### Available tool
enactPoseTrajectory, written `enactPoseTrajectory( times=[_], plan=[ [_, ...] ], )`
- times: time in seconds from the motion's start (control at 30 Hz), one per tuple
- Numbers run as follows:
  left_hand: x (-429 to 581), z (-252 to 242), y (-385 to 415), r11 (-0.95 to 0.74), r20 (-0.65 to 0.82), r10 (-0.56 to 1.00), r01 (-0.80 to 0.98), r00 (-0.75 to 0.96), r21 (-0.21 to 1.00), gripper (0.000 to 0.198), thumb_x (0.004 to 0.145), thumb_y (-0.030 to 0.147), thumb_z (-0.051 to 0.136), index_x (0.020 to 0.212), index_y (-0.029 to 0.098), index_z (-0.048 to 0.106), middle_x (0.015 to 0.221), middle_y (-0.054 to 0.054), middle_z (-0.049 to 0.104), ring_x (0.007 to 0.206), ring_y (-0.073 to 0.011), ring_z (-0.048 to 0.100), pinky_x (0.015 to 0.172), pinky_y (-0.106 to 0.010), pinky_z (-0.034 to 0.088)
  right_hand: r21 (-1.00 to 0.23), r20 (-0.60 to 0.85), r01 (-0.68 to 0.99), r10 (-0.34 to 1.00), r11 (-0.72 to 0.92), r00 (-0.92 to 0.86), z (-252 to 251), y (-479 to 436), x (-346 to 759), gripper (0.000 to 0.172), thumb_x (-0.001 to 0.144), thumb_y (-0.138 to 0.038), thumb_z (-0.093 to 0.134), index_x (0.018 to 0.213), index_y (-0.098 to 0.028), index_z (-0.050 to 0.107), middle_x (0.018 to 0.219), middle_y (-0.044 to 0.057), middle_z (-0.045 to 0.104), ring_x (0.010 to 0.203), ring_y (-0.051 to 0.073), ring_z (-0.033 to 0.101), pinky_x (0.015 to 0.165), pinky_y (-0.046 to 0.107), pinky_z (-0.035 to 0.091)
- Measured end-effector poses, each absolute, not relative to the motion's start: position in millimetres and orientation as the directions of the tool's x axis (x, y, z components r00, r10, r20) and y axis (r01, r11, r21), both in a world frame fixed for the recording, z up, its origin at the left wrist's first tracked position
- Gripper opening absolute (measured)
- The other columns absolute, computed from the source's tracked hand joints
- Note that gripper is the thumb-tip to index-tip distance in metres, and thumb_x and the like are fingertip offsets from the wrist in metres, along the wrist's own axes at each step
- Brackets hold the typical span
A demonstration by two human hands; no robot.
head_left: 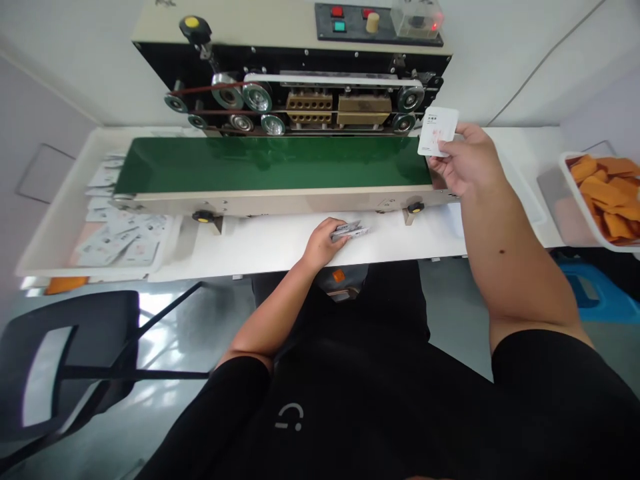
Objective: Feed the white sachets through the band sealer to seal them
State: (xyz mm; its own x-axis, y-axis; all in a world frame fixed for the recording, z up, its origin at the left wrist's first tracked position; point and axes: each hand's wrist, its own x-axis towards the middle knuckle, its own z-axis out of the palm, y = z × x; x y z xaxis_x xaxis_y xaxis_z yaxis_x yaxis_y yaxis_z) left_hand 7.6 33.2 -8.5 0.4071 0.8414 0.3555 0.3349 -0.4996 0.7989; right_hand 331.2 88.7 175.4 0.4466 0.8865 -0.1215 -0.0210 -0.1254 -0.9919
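Between the thumb and fingers of my right hand (467,157) is a white printed sachet (438,131), held upright at the right end of the sealing machine (295,63). Its lower edge is close to the end of the green conveyor belt (280,163); I cannot tell whether they touch. My left hand (324,245) is wrapped round a small stack of sachets (351,231), just above the white table in front of the belt. Part of that stack is hidden by my fingers.
A white bin (167,257) with many sachets stands at the left end of the belt. On the right, a clear tub (575,213) holds orange packets (607,193). A black chair (100,340) stands at lower left. Control buttons (340,27) sit atop the machine.
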Motion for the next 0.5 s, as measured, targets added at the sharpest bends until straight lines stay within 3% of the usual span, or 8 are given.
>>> enactPoseTrajectory(
  times=[0.2, 0.3, 0.5],
  plan=[
    [7, -7, 32, -0.507, 0.367, 0.835, 0.317, 0.41, 0.801, 0.027, 0.092, 0.031, 0.077, 0.116, 0.021, 0.071, 0.107, -0.009, 0.073, 0.099, -0.0237, 0.07, 0.09, -0.037, 0.057, -0.972, -0.218, -0.021, 0.863, -0.234, 0.456, 179, 110, 330, 0.011, 0.106, -0.003, 0.054, 0.113, -0.008, 0.062, 0.07, 0.002, 0.065, 0.055, 0.003, 0.052, 0.053, 0.015, 0.042],
    [7, -9, 32, -0.507, 0.365, 0.835, 0.317, 0.413, 0.801, 0.027, 0.092, 0.032, 0.077, 0.116, 0.022, 0.071, 0.107, -0.009, 0.072, 0.1, -0.024, 0.07, 0.091, -0.037, 0.057, -0.963, -0.257, -0.037, 0.873, -0.266, 0.414, 180, 116, 321, 0.007, 0.107, -0.006, 0.056, 0.105, -0.01, 0.061, 0.069, 0.002, 0.063, 0.057, 0.004, 0.052, 0.053, 0.014, 0.043],
    [7, -10, 33, -0.511, 0.364, 0.833, 0.327, 0.416, 0.795, 0.027, 0.092, 0.031, 0.077, 0.116, 0.022, 0.071, 0.107, -0.009, 0.072, 0.1, -0.0238, 0.07, 0.09, -0.037, 0.057, -0.944, -0.324, -0.064, 0.872, -0.323, 0.367, 185, 134, 293, 0.014, 0.109, -0.007, 0.052, 0.097, -0.015, 0.055, 0.069, 0.0, 0.06, 0.057, 0.004, 0.05, 0.052, 0.012, 0.042]
  ],
)
